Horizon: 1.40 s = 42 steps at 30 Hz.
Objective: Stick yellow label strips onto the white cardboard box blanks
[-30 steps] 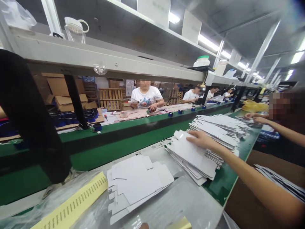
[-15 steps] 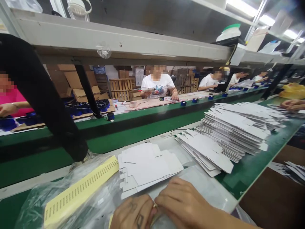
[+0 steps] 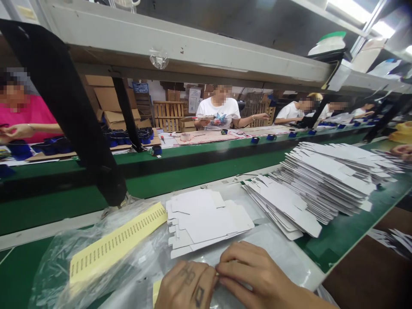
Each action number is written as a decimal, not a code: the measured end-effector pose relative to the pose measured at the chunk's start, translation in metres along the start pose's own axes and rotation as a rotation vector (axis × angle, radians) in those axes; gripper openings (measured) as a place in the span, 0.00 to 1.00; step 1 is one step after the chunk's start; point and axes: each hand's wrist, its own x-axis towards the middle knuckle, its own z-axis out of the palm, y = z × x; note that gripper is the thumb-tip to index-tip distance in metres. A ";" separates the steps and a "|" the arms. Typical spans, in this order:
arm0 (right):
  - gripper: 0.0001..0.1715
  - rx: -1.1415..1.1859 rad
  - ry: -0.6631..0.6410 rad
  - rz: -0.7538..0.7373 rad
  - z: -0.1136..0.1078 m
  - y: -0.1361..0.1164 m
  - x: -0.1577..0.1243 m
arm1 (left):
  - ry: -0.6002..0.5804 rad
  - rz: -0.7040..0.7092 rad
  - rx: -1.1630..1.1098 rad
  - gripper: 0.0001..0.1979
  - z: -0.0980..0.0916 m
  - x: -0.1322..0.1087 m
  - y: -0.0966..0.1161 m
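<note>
My left hand (image 3: 186,284), with dark marks on its back, is closed at the bottom centre, its fingertips meeting those of my right hand (image 3: 254,272). Both hands pinch something small that the fingers mostly hide; a bit of yellow shows between them. Under and around them lies clear plastic (image 3: 135,266). A yellow sheet with rows of print (image 3: 116,244) rests on the plastic to the left. Just beyond my hands sits a small stack of flat white cartons (image 3: 206,221).
More flat white carton stacks (image 3: 283,208) (image 3: 328,171) stand to the right. A green conveyor (image 3: 180,176) runs behind, with blue parts. A black post (image 3: 83,120) rises at left, under a long shelf (image 3: 206,51). Several people sit across.
The view has shifted slightly, so most things sit a little further right. My hands remain together. The person across in white has stretched an arm out sideways.
</note>
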 end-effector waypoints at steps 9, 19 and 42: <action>0.16 -0.126 0.017 -0.218 -0.014 -0.003 0.008 | -0.113 -0.207 -0.291 0.09 0.002 -0.009 0.003; 0.16 -0.129 -0.045 -0.326 -0.028 -0.014 0.019 | -0.172 -0.309 -0.280 0.12 -0.004 -0.006 0.005; 0.07 0.371 -0.362 0.472 0.011 0.072 0.158 | -0.080 -0.062 0.346 0.19 -0.003 -0.005 -0.002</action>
